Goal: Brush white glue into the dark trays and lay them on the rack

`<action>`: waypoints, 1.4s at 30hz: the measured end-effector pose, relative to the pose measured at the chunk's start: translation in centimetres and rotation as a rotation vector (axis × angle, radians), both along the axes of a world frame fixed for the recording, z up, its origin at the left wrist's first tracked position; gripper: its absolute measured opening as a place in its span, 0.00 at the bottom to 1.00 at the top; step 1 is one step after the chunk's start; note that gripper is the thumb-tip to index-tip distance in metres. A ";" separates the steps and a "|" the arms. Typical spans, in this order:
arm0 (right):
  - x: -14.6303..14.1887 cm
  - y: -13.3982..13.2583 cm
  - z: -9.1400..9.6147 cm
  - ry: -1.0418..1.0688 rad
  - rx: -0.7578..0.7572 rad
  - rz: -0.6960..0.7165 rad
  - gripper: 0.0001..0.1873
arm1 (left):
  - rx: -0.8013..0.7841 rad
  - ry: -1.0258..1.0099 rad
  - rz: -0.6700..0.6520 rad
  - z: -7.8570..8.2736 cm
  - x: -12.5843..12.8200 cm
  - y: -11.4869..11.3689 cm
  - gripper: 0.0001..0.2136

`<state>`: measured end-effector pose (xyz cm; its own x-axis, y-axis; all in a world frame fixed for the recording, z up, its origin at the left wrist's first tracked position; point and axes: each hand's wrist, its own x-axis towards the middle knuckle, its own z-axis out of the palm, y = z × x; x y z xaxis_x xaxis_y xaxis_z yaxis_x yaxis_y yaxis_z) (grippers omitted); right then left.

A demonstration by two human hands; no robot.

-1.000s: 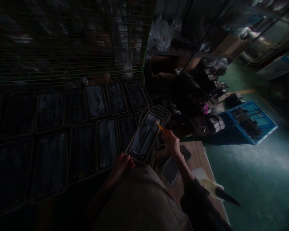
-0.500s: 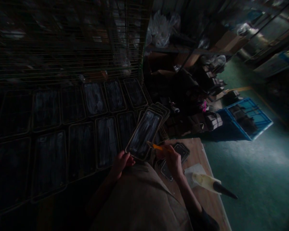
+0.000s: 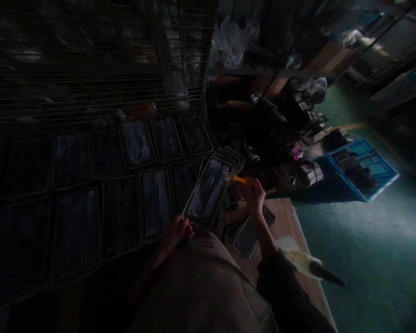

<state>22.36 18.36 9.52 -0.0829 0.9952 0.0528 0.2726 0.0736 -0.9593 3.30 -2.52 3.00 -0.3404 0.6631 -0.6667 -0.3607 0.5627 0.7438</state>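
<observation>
My left hand [image 3: 178,230] grips the lower left corner of a dark rectangular panel [image 3: 208,192] with a thin light rim and whitish streaks over its face. The panel is tilted, with more like it fanned out beneath its upper end. In my right hand [image 3: 253,196] is a brush [image 3: 238,179] with an orange handle, closed fingers around it. Its bristle end lies at the panel's upper right part. Under my right forearm, more dark panels [image 3: 247,238] lie stacked on a wooden board.
Rows of similar panels [image 3: 156,203] lie to the left, below a wire mesh rack [image 3: 125,83]. The wooden tabletop [image 3: 291,222] at right carries a pale yellow object with a black tapered end [image 3: 327,273]. A blue crate [image 3: 370,196] stands on the green floor.
My right hand has moved up along the panel with the brush, from its lower middle to its upper right. My left hand keeps its hold on the corner.
</observation>
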 end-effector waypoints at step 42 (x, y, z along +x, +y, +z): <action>3.3 -11.8 -1.2 -0.064 -0.326 0.484 0.16 | 0.046 0.047 -0.016 0.1 0.6 -0.3 0.18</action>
<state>25.70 6.59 8.33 -0.5246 0.8076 -0.2693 0.3392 -0.0918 -0.9362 3.90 -2.81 3.09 -0.3596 0.6981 -0.6191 -0.3165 0.5330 0.7847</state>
